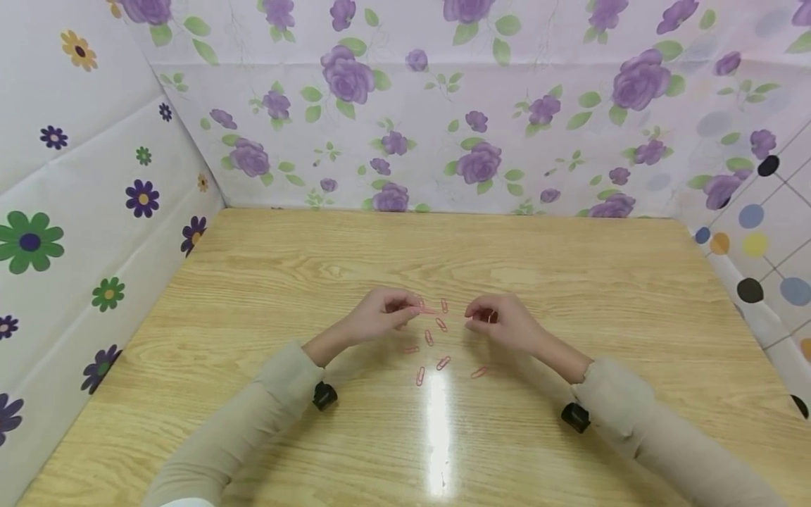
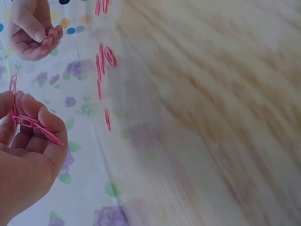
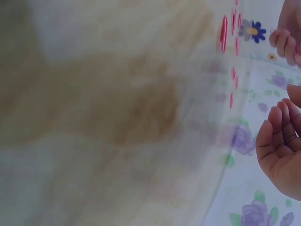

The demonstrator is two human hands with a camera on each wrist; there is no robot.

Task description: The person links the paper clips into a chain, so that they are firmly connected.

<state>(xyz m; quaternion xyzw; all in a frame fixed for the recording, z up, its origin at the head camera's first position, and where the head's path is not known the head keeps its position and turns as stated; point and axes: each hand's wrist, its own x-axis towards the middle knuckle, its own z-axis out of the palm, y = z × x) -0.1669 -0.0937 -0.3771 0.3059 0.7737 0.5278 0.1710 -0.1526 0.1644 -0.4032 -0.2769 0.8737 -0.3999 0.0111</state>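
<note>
My left hand (image 1: 380, 315) pinches a pink paper clip between thumb and fingertips. In the left wrist view, this upright paper clip (image 2: 13, 84) has more pink clips (image 2: 49, 134) linked to it, hanging across the curled fingers. Facing it across a small gap is my right hand (image 1: 507, 322), its fingers loosely bent and thumb apart from them. No clip shows between those fingers in the right wrist view, where part of the right hand (image 3: 282, 150) is cut off by the frame edge. Several loose pink paper clips (image 1: 429, 338) lie on the table between and below both hands.
The wood-grain table (image 1: 304, 253) reaches back to a wall covering with purple flowers (image 1: 478, 163). Flower-print sheeting (image 1: 108, 183) borders it on the left, a dotted sheet (image 1: 754, 246) on the right. A bright light reflection runs down the tabletop below the clips.
</note>
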